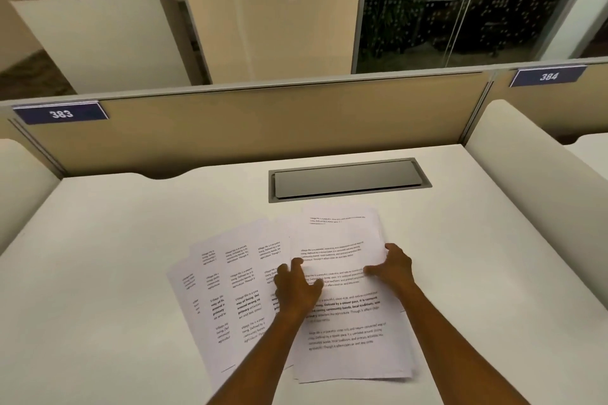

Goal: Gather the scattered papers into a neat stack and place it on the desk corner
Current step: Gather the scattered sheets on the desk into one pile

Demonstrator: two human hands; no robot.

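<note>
On the white table (98, 240) the papers (230, 289) lie fanned out: about 4 or 5 printed sheets overlap one another and spread away to the left of the left hand's fingers, their left edges stepped like a hand of cards. The left hand (296, 289) lies flat with its fingers spread, pressing down where the fan meets the top sheet (345, 339); it grips nothing. Right of those fingers, the top sheet sits almost square to the person. The right hand (394, 268) rests at that sheet's right edge, fingers slightly curled and open, the thumb on the page; whether any fingertip has slid under the edge cannot be told.

The step in hand appears to be drawing the fan together. It would go best if the right hand pins the top sheet as a fixed stop while the left fingers sweep the fanned sheets rightward under light pressure, so they slide rather than buckle. The edges then want tapping square before the stack goes to a table corner, well apart from both hands.
</note>
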